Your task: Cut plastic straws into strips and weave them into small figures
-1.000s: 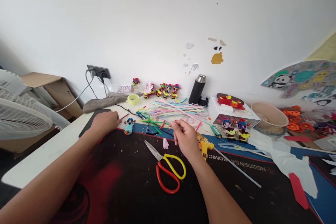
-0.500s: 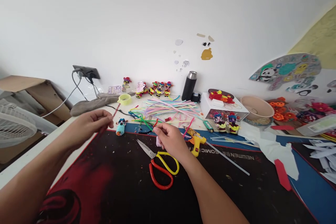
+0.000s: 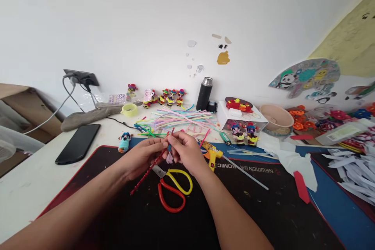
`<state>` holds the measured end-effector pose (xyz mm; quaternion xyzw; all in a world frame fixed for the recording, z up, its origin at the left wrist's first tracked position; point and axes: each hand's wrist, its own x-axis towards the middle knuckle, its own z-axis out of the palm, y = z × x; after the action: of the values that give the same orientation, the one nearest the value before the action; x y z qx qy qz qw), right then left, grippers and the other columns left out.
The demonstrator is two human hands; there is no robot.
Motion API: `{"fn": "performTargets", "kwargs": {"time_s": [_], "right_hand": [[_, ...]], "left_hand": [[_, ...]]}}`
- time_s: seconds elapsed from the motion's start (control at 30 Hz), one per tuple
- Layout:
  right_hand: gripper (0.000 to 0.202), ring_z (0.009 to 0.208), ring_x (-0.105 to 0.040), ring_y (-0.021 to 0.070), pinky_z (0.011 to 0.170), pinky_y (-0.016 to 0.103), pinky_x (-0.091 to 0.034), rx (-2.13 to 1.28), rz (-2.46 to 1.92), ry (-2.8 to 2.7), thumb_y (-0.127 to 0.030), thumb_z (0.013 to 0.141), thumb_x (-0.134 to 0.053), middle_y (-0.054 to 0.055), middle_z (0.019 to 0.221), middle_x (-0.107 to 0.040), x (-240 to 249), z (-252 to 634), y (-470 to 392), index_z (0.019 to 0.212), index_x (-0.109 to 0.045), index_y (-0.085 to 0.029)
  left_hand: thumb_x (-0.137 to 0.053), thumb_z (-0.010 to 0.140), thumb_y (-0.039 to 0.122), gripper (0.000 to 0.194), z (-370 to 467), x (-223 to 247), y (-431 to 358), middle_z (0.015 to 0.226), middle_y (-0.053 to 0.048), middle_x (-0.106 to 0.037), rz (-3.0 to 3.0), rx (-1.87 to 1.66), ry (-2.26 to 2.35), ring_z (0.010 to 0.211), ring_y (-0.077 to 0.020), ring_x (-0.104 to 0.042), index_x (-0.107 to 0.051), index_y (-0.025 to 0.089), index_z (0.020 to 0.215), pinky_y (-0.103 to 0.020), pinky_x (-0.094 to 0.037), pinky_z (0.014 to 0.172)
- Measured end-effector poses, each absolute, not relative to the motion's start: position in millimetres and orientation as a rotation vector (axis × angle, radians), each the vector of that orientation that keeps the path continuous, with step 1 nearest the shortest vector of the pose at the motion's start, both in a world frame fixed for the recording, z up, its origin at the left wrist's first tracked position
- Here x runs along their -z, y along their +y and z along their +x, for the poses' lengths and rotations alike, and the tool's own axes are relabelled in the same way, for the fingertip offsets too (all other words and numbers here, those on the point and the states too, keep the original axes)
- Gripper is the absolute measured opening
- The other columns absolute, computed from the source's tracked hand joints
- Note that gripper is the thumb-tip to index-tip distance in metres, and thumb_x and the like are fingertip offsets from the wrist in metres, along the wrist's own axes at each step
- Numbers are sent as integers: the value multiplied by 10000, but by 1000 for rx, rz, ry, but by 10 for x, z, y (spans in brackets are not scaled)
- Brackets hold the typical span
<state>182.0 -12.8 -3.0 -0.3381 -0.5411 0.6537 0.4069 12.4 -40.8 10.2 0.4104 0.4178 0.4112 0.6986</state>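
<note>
My left hand point(image 3: 144, 155) is closed on a dark red twisted pipe cleaner point(image 3: 146, 174), whose long end slants down toward the mat. Its top end rises between both hands. My right hand point(image 3: 186, 149) meets the left, fingers pinched around a small piece with blue and lilac parts point(image 3: 169, 158), mostly hidden by the fingers. Below the hands, scissors point(image 3: 175, 189) with one red and one yellow handle lie on the black mat point(image 3: 234, 211), their blades partly covered. A yellow glue gun point(image 3: 215, 156) rests right of my right hand.
A phone point(image 3: 78, 143) and a light-blue figure point(image 3: 124, 143) lie left. Behind are loose pastel pipe cleaners point(image 3: 187, 119), small figures point(image 3: 172, 97), a black flask point(image 3: 204, 94) and a white box point(image 3: 243, 119). Paper strips point(image 3: 348, 170) are at the right.
My left hand has moved right to meet my right hand, and the red pipe cleaner now slants down between them. The view has shifted, showing the phone at left.
</note>
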Motion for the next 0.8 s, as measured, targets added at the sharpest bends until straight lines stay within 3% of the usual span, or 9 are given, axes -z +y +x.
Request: {"fn": "performTargets", "kwargs": {"time_s": [0.13, 0.3, 0.5, 0.8], "right_hand": [[434, 380, -447, 70, 385, 196, -303, -1627, -841, -1304, -599, 840, -742, -83, 513, -520, 3, 1851, -109, 895, -645, -179], [411, 391, -456, 72, 398, 197, -311, -1584, -849, -1300, -579, 864, -719, -78, 523, -525, -11, 1903, -66, 912, -658, -175], [380, 402, -446, 78, 412, 208, -327, -1359, -956, -1277, -552, 899, -680, -80, 531, -500, 42, 1948, 20, 937, -683, -174], [336, 414, -447, 95, 451, 229, -340, -1162, -1271, -1549, -522, 937, -649, -64, 537, -516, 186, 2331, -322, 909, -685, -189]], "left_hand": [[-829, 819, 499, 351, 131, -167, -316, 724, -58, -705, 1013, -840, 910, 636, -149, -588, -752, 157, 814, -240, -393, 555], [-872, 742, 526, 379, 125, -193, -116, 697, -61, -717, 1199, -788, 939, 666, -197, -650, -740, 171, 718, -287, -453, 613], [-878, 690, 588, 440, 87, 186, 78, 665, -14, -692, 1179, -1092, 1140, 550, -118, -463, -695, 189, 726, -247, -344, 531], [-824, 767, 606, 428, -65, 329, 109, 702, -20, -689, 1183, -1199, 1124, 580, -124, -434, -716, 192, 743, -254, -332, 552]]}}
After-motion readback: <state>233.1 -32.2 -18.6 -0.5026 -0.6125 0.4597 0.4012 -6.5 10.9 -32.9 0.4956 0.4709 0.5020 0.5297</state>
